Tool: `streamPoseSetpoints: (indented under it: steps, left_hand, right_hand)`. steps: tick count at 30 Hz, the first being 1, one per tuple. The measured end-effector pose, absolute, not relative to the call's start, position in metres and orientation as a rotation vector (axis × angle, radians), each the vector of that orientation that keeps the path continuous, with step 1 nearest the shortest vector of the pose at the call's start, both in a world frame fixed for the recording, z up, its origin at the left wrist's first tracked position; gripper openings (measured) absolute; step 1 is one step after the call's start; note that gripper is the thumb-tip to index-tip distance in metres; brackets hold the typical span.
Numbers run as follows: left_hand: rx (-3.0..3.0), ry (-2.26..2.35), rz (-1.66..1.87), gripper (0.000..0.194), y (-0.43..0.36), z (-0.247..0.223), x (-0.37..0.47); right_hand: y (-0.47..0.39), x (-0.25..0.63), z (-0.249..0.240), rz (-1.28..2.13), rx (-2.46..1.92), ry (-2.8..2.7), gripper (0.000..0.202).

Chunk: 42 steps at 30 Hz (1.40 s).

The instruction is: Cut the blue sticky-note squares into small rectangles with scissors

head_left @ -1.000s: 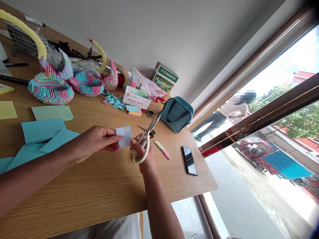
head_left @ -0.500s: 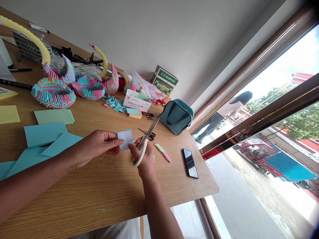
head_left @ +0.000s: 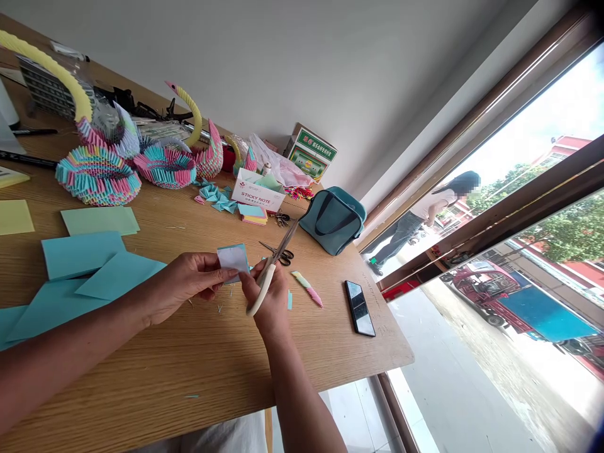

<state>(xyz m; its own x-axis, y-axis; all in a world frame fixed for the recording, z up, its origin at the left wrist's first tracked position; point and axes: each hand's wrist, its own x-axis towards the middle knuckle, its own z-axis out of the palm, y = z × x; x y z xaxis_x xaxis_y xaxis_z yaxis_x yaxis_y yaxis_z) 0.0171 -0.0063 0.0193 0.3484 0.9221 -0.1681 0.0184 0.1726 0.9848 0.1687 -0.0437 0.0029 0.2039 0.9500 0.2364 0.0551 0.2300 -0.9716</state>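
Between the thumb and fingers of my left hand [head_left: 202,277] is a small piece of paper [head_left: 232,258], white on the face toward me with a thin blue edge. My right hand [head_left: 271,296] is closed around white-handled scissors [head_left: 264,286], their blades pointing up and away toward the back right. My right thumb and fingers also reach the paper's lower right corner. A small black-handled pair of scissors [head_left: 284,257] lies just behind my right hand. Blue paper sheets [head_left: 85,255] are spread left of my left forearm. A blue paper strip [head_left: 289,300] rests beside my right hand.
Folded-paper swans [head_left: 99,173] stand at the back left. Near the wall are a sticky note box [head_left: 257,192], a green box [head_left: 311,154] and a teal bag [head_left: 333,220]. A phone [head_left: 360,308] lies near the right table edge. Outside the window stands a person [head_left: 429,207].
The paper has tilted and shifted slightly left with both hands. The scissors have swung a little, their handle moving left. Outside, the person has turned a bit.
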Motion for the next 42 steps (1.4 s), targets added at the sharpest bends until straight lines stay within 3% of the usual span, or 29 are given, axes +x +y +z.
streamPoseSetpoints:
  steps: [17,33,42]
  left_hand:
    - [1.082,0.948,1.124,0.043,0.001,0.038,0.004]
    - [0.902,0.844,1.158,0.042,0.001,0.032,0.005]
    - [0.581,0.773,1.314,0.029,-0.018,0.038,0.028]
  right_hand:
    - [-0.076,0.186,-0.004,1.302,-1.055,-1.524,0.051]
    - [-0.078,0.181,-0.004,1.300,-1.157,-1.589,0.052]
    - [-0.080,0.147,-0.010,1.152,-1.099,-1.395,0.042]
